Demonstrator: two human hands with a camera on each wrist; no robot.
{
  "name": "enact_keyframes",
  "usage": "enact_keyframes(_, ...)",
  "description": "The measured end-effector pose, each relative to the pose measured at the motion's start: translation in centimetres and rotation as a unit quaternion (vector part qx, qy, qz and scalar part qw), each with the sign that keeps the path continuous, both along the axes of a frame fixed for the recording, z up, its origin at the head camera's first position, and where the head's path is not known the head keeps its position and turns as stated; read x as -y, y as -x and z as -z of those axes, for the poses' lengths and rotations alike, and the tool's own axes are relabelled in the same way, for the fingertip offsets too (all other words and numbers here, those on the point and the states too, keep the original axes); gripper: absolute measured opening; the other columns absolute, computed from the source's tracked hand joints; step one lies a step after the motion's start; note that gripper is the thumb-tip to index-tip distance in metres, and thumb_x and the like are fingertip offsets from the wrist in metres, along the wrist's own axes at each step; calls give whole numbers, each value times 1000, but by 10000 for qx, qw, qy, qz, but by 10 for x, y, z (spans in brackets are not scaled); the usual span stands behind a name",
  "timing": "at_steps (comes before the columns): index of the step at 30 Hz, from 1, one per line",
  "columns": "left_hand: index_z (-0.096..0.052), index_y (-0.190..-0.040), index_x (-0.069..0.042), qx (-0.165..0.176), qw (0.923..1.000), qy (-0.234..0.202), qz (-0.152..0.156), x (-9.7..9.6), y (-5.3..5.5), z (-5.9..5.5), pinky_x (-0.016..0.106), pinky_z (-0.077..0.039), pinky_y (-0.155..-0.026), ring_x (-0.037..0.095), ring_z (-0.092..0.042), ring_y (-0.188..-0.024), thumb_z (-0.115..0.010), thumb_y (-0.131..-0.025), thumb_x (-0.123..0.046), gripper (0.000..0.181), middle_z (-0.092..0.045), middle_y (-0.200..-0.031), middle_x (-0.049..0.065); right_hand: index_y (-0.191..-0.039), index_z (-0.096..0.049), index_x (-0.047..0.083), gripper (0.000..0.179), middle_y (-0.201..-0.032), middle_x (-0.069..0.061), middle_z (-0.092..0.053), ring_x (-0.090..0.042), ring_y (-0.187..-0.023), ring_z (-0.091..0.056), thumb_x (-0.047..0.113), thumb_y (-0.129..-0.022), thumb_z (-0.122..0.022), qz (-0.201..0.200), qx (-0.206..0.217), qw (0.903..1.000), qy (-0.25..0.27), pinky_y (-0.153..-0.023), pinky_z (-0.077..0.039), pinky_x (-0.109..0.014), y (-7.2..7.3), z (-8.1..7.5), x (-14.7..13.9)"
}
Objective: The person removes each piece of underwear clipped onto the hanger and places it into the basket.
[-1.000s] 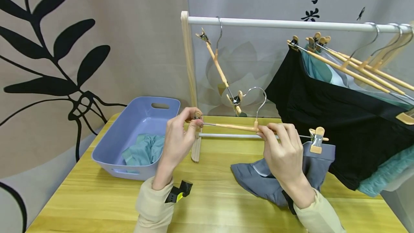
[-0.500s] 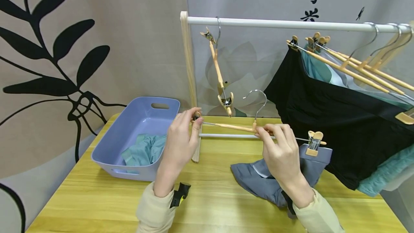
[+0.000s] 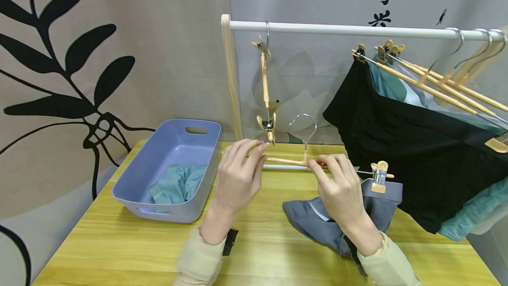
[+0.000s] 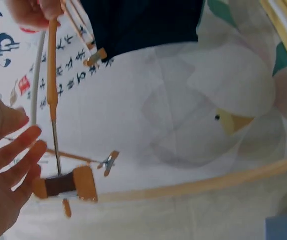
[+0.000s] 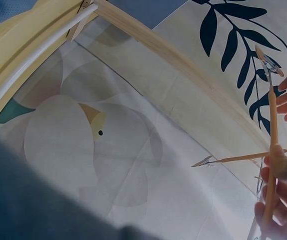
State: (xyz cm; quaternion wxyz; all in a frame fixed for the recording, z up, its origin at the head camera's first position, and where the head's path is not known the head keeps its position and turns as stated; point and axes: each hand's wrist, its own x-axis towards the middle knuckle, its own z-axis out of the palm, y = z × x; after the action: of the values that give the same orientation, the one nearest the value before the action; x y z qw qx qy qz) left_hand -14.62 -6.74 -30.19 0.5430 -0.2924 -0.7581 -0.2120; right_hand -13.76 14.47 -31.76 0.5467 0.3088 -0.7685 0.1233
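A wooden clip hanger (image 3: 285, 161) is held just right of its hook by my right hand (image 3: 341, 184), thumb and fingers pinching the bar. Its right clip (image 3: 379, 177) grips the waistband of a grey garment (image 3: 317, 217), which partly lies on the table. My left hand (image 3: 242, 175) is raised at the hanger's left end and hides that end in the head view. The left wrist view shows its loosely bent fingers (image 4: 21, 160) beside the left clip (image 4: 66, 185), apart from the bar, with no cloth in that clip.
A blue basket (image 3: 166, 140) with a teal garment (image 3: 178, 184) stands at left. Behind my hands rises a rack with a white rail (image 3: 337, 29). A bare hanger (image 3: 264, 83) dangles from it at left; black shorts (image 3: 397, 144) and other garments hang at right.
My left hand has let go of the hanger's left end and shifted right. The held hanger has moved slightly left and down. The bare hanger on the rail has swung round.
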Motion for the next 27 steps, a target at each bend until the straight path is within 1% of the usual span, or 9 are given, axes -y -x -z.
enact_keyframes(2,-70,-97,-4,184,9996,158,163,-3,0,2,36,-51,-84,25,-64,-91,-58,-94,-16,17,-69,-95,9,-91,-70,0,19,-84,-17,-60,-32,-74,-51,-4,-90,-51,-17,17,10000,-30,-60,-43,-40,0,0,0)
enact_keyframes(3,-70,-97,-5,279,9992,228,185,-4,-1,4,35,-50,-85,24,-64,-91,-61,-92,-16,15,-69,-94,8,-91,-70,0,19,-84,-17,-60,-32,-74,-51,-4,-90,-51,-16,20,10000,-42,-60,-43,-40,0,1,0)
enact_keyframes(6,-71,-97,-6,479,9979,401,173,-7,-1,6,34,-50,-86,22,-65,-90,-67,-86,-15,14,-70,-93,6,-91,-70,0,21,-84,-17,-60,-32,-74,-51,2,-95,-50,17,0,10000,-68,-60,-43,-40,-1,1,0)
enact_keyframes(10,-71,-97,-7,597,9964,572,159,-10,-2,9,34,-49,-86,22,-63,-88,-69,-85,-16,15,-68,-93,5,-90,-71,0,27,-83,-16,-60,-31,-74,-51,11,-99,-47,61,-50,9999,-72,-59,-44,-40,-2,0,1)
enact_keyframes(14,-70,-98,-8,668,9953,692,146,-12,-3,11,33,-49,-84,21,-62,-88,-69,-84,-18,17,-68,-94,4,-89,-71,-1,27,-83,-16,-60,-31,-73,-51,11,-98,-48,38,-133,9999,-51,-59,-44,-40,-2,-1,2)
enact_keyframes(19,-70,-97,-10,760,9946,709,80,-14,-4,13,33,-47,-82,19,-61,-87,-68,-84,-20,16,-68,-93,3,-89,-71,0,25,-82,-16,-60,-31,-73,-52,10,-98,-49,-27,-207,9998,-24,-58,-44,-40,-3,-2,3)
enact_keyframes(27,-71,-94,-13,848,9946,598,-21,-17,-4,14,34,-42,-79,17,-56,-82,-69,-83,-18,12,-66,-89,0,-87,-71,1,24,-81,-14,-60,-29,-72,-52,12,-97,-52,-65,-280,9996,-42,-55,-44,-38,-3,-1,5)
